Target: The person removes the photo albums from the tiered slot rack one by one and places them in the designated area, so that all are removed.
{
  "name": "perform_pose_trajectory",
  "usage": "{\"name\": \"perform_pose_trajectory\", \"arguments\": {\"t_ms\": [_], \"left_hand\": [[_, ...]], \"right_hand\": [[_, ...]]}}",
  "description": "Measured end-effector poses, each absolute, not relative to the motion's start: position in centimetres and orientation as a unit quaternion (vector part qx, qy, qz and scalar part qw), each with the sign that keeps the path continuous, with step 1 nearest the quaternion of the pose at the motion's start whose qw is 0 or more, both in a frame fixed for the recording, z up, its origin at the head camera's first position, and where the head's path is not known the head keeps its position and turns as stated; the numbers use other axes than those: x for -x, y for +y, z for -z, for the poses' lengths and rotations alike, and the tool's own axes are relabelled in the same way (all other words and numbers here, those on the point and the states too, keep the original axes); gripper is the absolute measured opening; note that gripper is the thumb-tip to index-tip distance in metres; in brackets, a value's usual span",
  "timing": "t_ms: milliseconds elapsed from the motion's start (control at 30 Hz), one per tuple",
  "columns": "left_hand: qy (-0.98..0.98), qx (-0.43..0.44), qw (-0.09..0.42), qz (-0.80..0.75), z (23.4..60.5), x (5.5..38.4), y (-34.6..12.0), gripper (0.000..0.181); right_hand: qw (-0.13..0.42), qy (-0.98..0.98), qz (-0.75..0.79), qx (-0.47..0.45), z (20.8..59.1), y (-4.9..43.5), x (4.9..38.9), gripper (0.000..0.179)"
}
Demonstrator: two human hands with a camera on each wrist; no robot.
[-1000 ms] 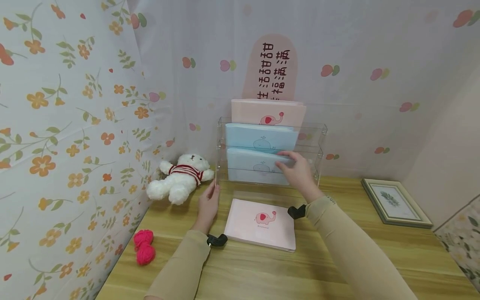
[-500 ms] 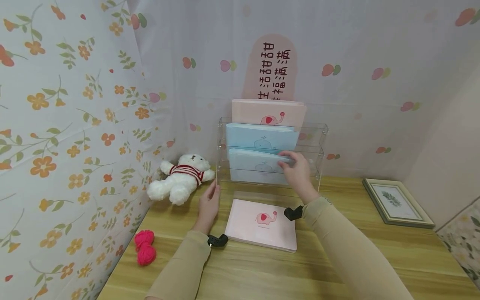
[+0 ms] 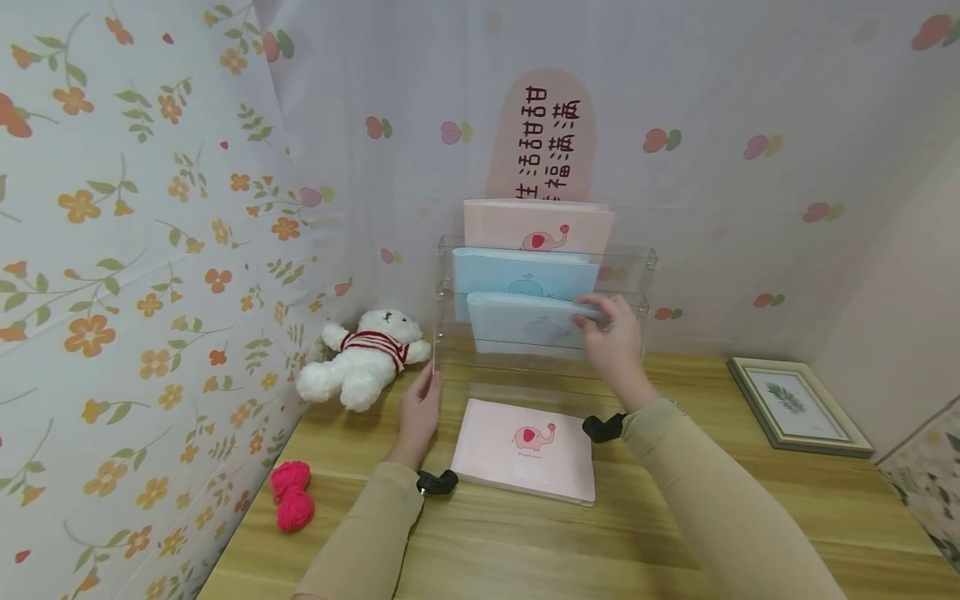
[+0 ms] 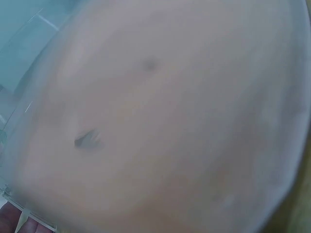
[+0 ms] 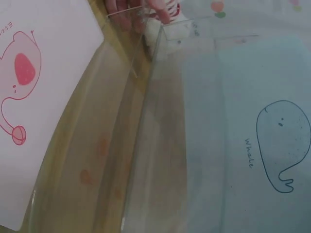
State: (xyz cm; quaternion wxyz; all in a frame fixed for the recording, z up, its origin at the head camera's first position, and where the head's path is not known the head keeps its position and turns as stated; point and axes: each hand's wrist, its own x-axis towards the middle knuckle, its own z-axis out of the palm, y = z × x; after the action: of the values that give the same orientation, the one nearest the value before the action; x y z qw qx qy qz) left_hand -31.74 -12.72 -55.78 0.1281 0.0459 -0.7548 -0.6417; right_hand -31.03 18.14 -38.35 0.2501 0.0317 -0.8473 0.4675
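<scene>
Beige sleeves (image 3: 371,529) nearest; both your forearms reach over the wooden table (image 3: 525,550). Pink yarn bundle (image 3: 291,496) lies off to your left. Between your arms, flat and touched by neither hand: pink elephant folder (image 3: 540,462), just in front of the clear rack (image 3: 650,262).

Your left hand (image 3: 420,410): thumb and fingers grasp the rack's lower left edge, seemingly to steady it. Left wrist view mostly blurred, adds little.

Your right hand (image 3: 617,346): thumb and fingers pinch the upper right edge of the front whale folder (image 3: 510,325). That folder stands in the foremost slot, lower part showing through the clear panel; cannot tell whether its bottom edge rests on the slot floor.

Behind it: second blue folder (image 3: 480,265), then the rear pink folder (image 3: 495,221), rearmost and highest.

Progress, as judged: three folders in the rack, the two behind apparently settled. Front one is being placed, adjusted or drawn out; direction undecidable. Left to do: finish with that one, then perhaps the flat pink one.

Flanking the rack: white bear (image 3: 356,362) on your left, picture frame (image 3: 798,408) well apart on your right.
</scene>
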Motion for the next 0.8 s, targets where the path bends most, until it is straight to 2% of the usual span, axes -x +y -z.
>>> {"name": "perform_pose_trajectory", "arguments": {"t_ms": [200,367,800], "left_hand": [[-0.754,-0.044,0.125,0.643,55.7,31.8,-12.8,0.051],[-0.752,-0.045,0.126,0.645,55.6,31.8,-12.9,0.051],[-0.755,-0.041,0.128,0.642,55.7,31.7,-12.8,0.049]], "right_hand": [[0.302,-0.829,-0.468,-0.041,37.1,18.9,29.5,0.022],[0.318,-0.831,-0.455,-0.037,36.7,19.3,28.3,0.022],[0.264,-0.858,-0.434,-0.075,39.1,19.4,23.7,0.018]]}}
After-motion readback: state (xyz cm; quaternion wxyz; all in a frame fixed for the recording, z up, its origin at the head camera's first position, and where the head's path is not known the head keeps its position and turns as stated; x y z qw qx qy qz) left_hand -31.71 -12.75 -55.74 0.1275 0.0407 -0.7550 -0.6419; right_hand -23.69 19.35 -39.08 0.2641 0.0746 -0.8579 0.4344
